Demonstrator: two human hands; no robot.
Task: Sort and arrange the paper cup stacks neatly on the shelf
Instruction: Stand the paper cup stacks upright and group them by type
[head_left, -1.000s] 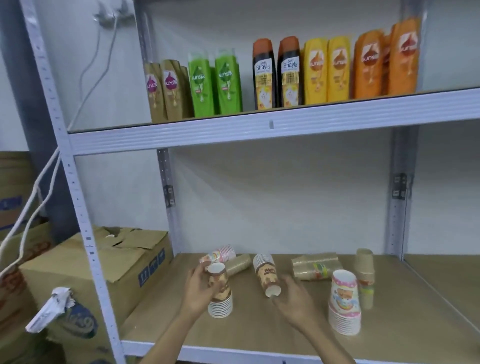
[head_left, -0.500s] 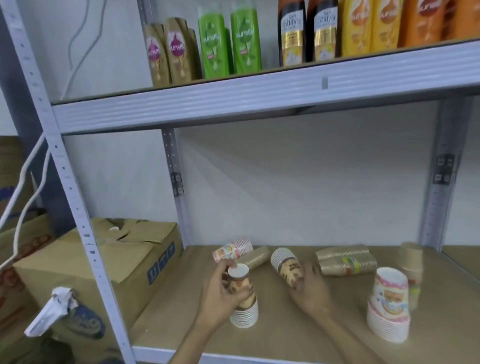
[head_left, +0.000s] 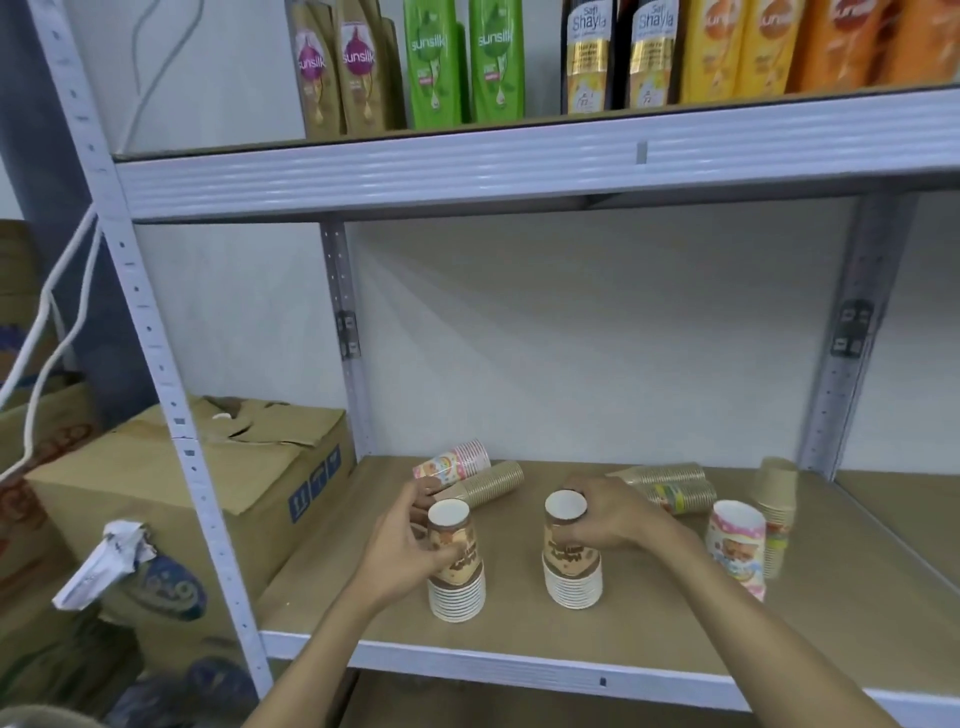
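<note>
While both brown-print stacks stand upright near the shelf front, left hand wraps left stack, right hand pinches right stack; lying tan stack sits just behind left stack, nearer left hand.

I count seven cup stacks on lower shelf: four upright, three lying. Upper shelf: ten shampoo bottles visible. Two hands in view.
</note>
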